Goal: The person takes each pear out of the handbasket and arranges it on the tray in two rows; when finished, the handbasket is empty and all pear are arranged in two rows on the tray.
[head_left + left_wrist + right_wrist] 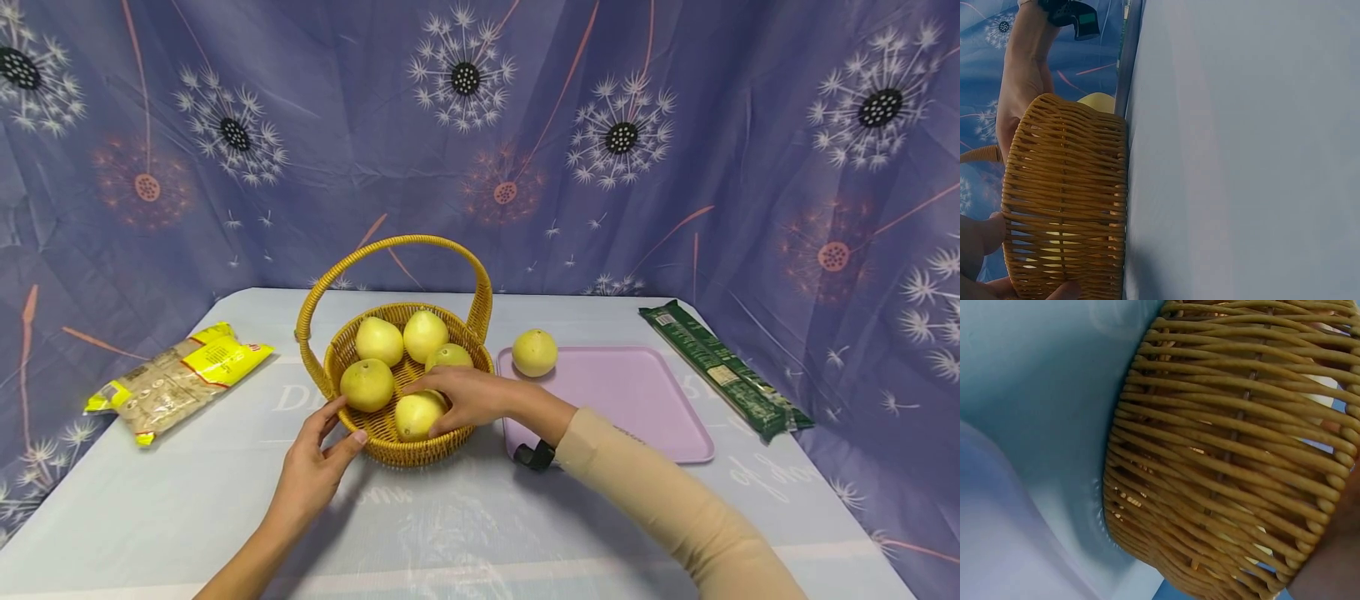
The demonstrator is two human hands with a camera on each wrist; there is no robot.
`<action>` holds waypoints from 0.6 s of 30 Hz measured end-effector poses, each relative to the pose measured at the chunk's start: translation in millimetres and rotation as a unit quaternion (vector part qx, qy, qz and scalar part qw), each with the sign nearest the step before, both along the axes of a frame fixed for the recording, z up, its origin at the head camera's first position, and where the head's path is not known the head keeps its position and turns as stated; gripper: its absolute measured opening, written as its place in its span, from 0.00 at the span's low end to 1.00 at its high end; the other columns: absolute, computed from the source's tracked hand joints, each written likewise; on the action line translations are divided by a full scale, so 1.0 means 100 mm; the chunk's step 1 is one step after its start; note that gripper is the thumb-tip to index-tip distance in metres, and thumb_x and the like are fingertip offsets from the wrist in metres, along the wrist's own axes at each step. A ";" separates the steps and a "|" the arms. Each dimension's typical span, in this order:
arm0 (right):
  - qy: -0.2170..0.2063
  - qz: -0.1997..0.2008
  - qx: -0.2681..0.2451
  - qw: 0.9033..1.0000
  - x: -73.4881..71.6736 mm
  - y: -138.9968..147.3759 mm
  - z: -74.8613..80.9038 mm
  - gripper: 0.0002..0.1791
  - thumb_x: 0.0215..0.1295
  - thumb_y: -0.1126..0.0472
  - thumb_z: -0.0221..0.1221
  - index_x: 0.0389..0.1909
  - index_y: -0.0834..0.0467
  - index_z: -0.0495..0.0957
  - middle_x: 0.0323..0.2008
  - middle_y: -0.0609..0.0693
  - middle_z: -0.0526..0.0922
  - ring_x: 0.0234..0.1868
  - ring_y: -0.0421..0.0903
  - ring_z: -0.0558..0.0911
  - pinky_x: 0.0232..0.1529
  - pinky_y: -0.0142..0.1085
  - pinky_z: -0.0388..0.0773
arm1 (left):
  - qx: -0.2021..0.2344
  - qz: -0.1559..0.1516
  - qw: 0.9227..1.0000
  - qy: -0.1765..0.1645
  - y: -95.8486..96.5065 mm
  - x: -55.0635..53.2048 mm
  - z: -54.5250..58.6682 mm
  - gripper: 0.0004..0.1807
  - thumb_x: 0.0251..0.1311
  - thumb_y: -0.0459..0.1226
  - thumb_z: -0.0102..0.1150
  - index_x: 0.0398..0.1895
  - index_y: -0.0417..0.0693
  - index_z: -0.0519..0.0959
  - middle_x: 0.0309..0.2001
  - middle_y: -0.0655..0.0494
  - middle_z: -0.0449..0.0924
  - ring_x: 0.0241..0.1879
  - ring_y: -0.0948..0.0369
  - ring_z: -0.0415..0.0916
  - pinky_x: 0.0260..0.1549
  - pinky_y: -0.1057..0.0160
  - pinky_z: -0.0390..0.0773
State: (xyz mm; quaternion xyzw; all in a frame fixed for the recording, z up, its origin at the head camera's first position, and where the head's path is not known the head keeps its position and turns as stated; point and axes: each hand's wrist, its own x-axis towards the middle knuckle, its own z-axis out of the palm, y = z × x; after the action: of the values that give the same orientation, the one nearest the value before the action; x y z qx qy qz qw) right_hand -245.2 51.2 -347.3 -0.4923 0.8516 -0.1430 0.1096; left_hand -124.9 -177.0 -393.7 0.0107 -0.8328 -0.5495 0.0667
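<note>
A yellow wicker basket (418, 454) with a tall arched handle stands on the table and contains several pale yellow grapefruit. My left hand (317, 467) holds its near left rim, thumb over the edge; in the left wrist view, fingertips (1065, 290) rest against the woven wall. Reaching over the right side of the rim, my right hand (472, 398) curls its fingers round the front grapefruit (417, 416) inside. Another grapefruit (367, 385) lies close to the left fingers. In the right wrist view, the basket wall (1229, 437) hides most of the right hand.
A lilac tray (622, 400) lies right of the basket, with a single grapefruit (535, 352) at its back left corner. A yellow-and-clear food packet (180, 379) is at the far left, and a long green packet (720, 367) at the far right. A patterned curtain hangs behind.
</note>
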 end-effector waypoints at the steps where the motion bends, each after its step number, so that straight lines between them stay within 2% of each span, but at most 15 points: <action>1: 0.002 0.000 0.003 1.000 0.00 -0.01 0.00 0.39 0.55 0.49 0.67 0.68 0.48 0.64 0.60 0.47 0.74 0.60 0.40 0.72 0.62 0.33 0.72 | -0.001 0.000 1.000 -0.001 0.00 0.00 0.00 0.34 0.64 0.42 0.57 0.70 0.48 0.57 0.72 0.42 0.52 0.68 0.45 0.61 0.50 0.72 0.80; 8: 0.003 0.000 0.017 1.000 0.01 -0.07 -0.01 0.40 0.55 0.50 0.67 0.69 0.49 0.62 0.64 0.48 0.70 0.62 0.43 0.71 0.64 0.35 0.71 | -0.006 -0.002 1.000 -0.005 0.00 0.00 -0.01 0.34 0.64 0.44 0.57 0.71 0.48 0.57 0.72 0.42 0.52 0.67 0.45 0.62 0.52 0.65 0.80; 18: -0.002 -0.008 0.033 0.999 -0.01 -0.12 -0.05 0.41 0.57 0.50 0.66 0.70 0.48 0.59 0.66 0.46 0.68 0.65 0.42 0.68 0.66 0.36 0.69 | -0.008 -0.004 1.000 -0.002 -0.01 0.00 -0.01 0.35 0.64 0.44 0.57 0.71 0.47 0.57 0.72 0.41 0.52 0.68 0.45 0.61 0.51 0.69 0.80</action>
State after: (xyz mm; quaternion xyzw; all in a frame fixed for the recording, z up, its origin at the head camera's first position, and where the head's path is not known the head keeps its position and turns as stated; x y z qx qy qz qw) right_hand -246.7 39.1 -352.2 -0.4808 0.8597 -0.1166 0.1266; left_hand -124.9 -177.6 -395.1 0.0084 -0.8372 -0.5432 0.0631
